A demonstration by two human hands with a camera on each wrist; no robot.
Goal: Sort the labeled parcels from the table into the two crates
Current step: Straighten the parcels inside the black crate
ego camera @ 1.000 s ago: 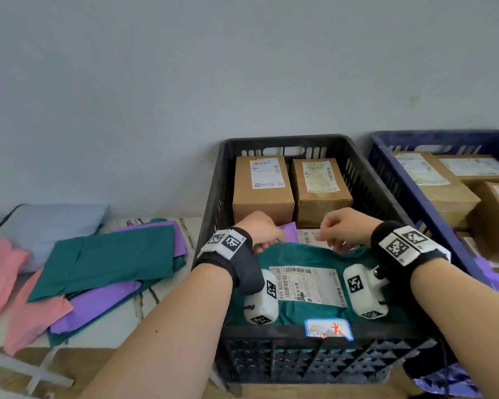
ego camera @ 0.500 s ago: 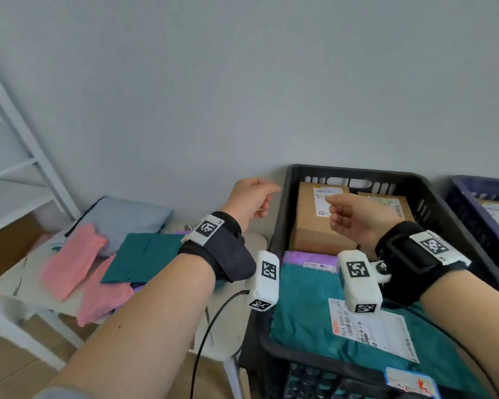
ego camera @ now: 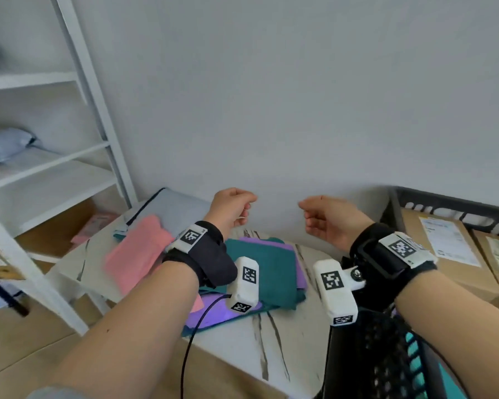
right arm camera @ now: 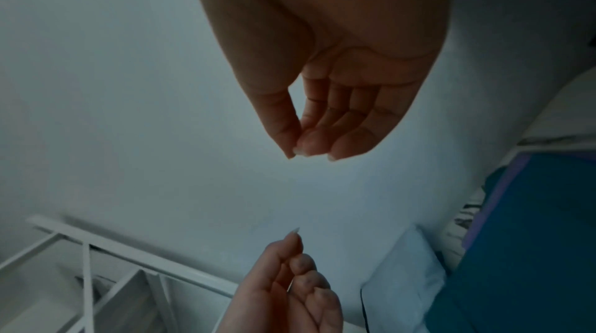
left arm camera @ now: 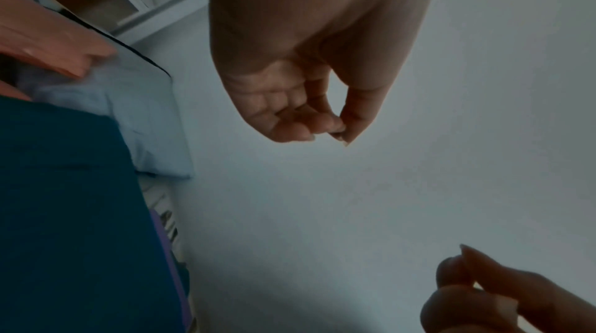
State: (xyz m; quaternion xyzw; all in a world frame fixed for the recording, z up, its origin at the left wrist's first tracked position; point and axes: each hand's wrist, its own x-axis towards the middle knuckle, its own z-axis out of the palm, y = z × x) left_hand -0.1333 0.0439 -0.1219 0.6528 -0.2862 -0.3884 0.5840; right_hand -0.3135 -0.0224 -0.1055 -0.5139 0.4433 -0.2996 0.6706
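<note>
Currently left hand (ego camera: 231, 208) and right hand (ego camera: 326, 220) hover above worktop (ego camera: 277, 335), fingers loosely curled, empty. Teal parcel (ego camera: 268, 266) tops soft mailer pile; likely light, floppy, slippery; pinch near edge.

The table (ego camera: 280, 341) top looks like smooth white marble with grey veins; the soft bags (ego camera: 267, 269) on it are matt plastic film, the boxes (ego camera: 444, 251) plain brown cardboard with paper labels, the crate (ego camera: 392, 367) black plastic mesh
</note>
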